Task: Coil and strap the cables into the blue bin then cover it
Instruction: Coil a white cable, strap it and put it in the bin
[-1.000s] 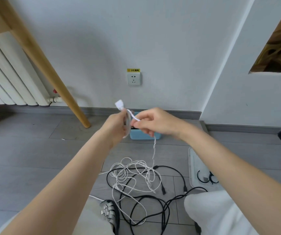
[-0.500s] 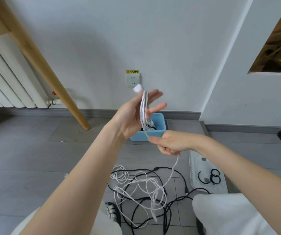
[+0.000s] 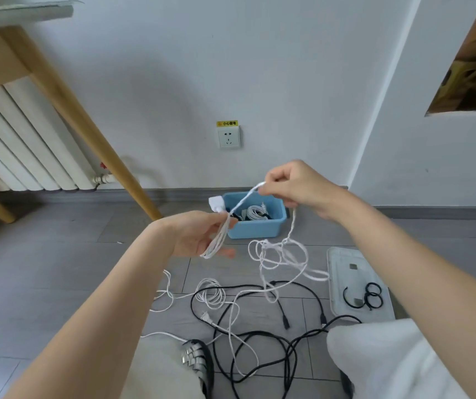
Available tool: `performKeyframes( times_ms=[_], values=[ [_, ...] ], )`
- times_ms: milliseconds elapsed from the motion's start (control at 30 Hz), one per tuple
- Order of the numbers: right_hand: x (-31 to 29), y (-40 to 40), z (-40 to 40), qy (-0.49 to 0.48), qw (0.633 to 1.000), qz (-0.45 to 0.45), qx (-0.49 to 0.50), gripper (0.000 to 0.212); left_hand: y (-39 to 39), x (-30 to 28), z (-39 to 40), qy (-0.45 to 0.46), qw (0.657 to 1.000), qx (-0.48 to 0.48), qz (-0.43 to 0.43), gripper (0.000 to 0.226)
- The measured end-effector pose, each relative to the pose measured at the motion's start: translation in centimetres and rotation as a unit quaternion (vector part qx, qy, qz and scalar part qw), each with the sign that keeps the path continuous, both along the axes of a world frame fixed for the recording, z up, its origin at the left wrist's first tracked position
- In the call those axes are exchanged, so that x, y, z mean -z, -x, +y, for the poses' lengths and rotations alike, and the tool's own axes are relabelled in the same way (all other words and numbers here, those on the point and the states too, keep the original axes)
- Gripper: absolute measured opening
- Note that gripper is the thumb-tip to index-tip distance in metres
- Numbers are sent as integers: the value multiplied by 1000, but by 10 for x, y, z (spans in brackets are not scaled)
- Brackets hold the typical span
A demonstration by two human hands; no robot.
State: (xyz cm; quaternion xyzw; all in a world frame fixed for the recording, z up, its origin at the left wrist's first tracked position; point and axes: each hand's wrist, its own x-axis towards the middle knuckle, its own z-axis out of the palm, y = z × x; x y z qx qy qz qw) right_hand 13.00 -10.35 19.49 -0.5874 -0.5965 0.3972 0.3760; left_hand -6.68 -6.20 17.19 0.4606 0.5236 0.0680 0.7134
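My left hand [image 3: 199,234] holds a few loops of a white cable [image 3: 284,254] across its palm, the white plug end [image 3: 216,203] sticking up past the thumb. My right hand [image 3: 297,185] pinches the same cable higher up and to the right; the slack hangs down in loose tangles to the floor. Behind the hands the blue bin [image 3: 255,227] stands on the floor by the wall with coiled cables inside. Its clear lid [image 3: 343,272] lies flat to the right, with black straps [image 3: 367,295] on it.
Black cables [image 3: 274,341] and another white cable [image 3: 210,295] sprawl on the grey floor between my knees. A wooden table leg [image 3: 87,131] slants at left before a white radiator [image 3: 15,139]. A wall socket [image 3: 229,137] sits above the bin. My sandal [image 3: 196,361] is below.
My left hand dropped from in front of the socket to bin height and turned. My right hand rose from below it to above right, drawing more cable up off the floor.
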Motion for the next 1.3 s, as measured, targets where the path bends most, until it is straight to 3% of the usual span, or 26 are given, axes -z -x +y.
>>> performKeyframes(
  times_ms=[133,233,267,333,400,500,567,667,767,867,967,1167,1300],
  values=[
    [-20,7,-4,-13,990,127,-60,26,-10,-6,5,-40,984,-167,-46,30],
    [-30,3,-10,1,971,191,-142,23,-8,-3,24,48,904,-394,-156,39],
    [-30,3,-12,15,967,187,-172,23,-7,-5,29,48,889,-407,-203,41],
    [-27,5,-15,55,963,134,-228,25,-10,-1,29,-28,912,-341,-227,39],
    [-16,10,-18,113,951,58,-283,24,-11,-8,30,-14,874,-365,-320,34],
    [9,14,-21,206,930,-82,-292,23,-21,-13,34,-15,871,-307,-382,38],
    [24,12,-21,250,917,-156,-271,26,-26,-20,28,4,907,-197,-374,38],
    [38,8,-19,271,906,-230,-230,49,-26,-28,15,54,945,-15,-324,36],
    [45,1,-11,169,933,-287,-139,61,-20,-24,0,53,962,131,-233,42],
    [34,1,-4,99,959,-252,-84,46,-12,-15,-9,29,973,193,-127,41],
    [21,7,3,59,978,-192,-60,50,-8,-8,-9,38,983,167,-64,42],
    [1,28,2,103,984,10,-144,22,-4,1,10,-49,999,-23,6,42],
    [3,32,4,100,984,17,-148,17,-11,0,19,-75,981,-169,-68,40]
  ],
)
